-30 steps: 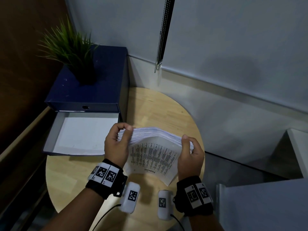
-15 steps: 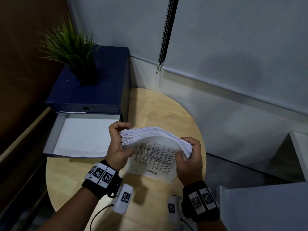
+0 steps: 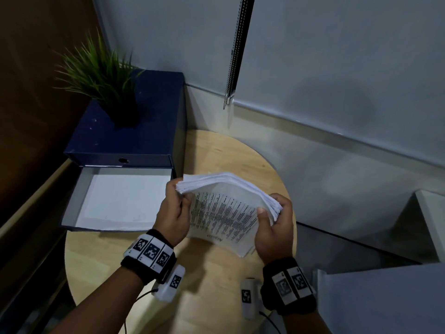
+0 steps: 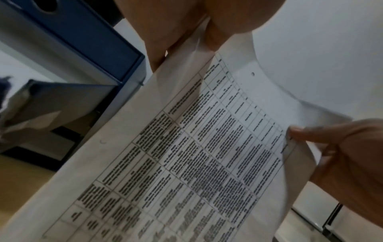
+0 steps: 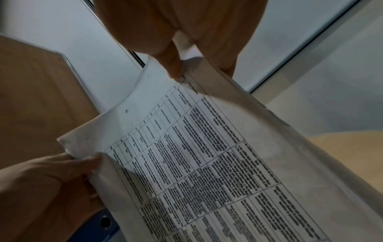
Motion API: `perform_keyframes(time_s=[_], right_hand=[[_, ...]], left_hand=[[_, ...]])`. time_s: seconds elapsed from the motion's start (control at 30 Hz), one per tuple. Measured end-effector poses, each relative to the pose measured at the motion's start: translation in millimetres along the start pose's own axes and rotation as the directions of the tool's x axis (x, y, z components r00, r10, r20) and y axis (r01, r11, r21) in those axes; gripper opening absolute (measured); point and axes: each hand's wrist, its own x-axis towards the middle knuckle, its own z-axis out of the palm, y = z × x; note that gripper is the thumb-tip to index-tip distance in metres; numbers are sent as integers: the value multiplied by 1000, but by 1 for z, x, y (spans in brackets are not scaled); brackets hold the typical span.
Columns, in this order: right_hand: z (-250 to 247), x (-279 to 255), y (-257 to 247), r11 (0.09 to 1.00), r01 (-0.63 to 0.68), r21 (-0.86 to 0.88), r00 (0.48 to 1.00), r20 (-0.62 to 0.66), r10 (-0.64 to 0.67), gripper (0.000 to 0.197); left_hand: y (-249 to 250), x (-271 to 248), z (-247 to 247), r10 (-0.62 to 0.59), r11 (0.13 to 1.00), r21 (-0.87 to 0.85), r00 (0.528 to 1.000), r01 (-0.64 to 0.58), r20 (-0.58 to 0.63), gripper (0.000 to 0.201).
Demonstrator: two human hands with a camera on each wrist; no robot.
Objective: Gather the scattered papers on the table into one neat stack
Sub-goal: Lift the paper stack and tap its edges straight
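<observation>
Both hands hold my stack of papers (image 3: 226, 210) upright over the round counter (image 3: 101, 259): left hand (image 3: 172, 214) pinches its left edge, right hand (image 3: 273, 227) curls around its right. Farther left I see an open drawer (image 3: 72, 206), a blue box (image 3: 130, 138) and a plant (image 3: 101, 73).

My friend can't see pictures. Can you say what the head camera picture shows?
Two hands, left hand and right hand, hold a thick stack of papers upright above a round wooden table. Behind sit a blue box, its open drawer and a plant.
</observation>
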Motion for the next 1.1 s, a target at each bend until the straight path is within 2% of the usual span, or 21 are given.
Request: perform_keyframes(time_s=[0.13,0.27,0.37,0.47,0.6,0.7,0.87,0.97,1.1], right_hand=[[-1,-6,3,997,2,71,997,79,-8,33],[-2,-10,12,994,-47,95,998,51,42,39],[-2,-8,12,993,-49,109,999,24,46,47],[1,-10,7,993,-31,114,1000,0,31,42],[5,-12,0,991,6,136,998,-59,2,34],[11,-9,-8,987,-48,156,989,-131,69,19],[19,4,-9,964,-206,168,927,-282,247,24],[20,11,-14,942,-264,208,897,-306,319,21],[18,17,-22,927,-304,219,879,-311,362,21]], left_hand=[[-4,-10,6,-37,985,-165,999,40,15,36],[-9,-16,10,-107,949,-291,992,121,64,51],[-2,-13,9,-56,935,-350,998,56,12,59],[11,-7,13,-81,891,-452,993,34,-84,44],[22,7,19,-305,858,-487,924,162,-229,30],[22,13,23,-384,827,-520,890,213,-246,20],[20,16,24,-419,810,-540,871,230,-257,30],[23,18,24,-420,812,-541,862,219,-283,33],[23,22,24,-418,807,-554,861,205,-290,23]])
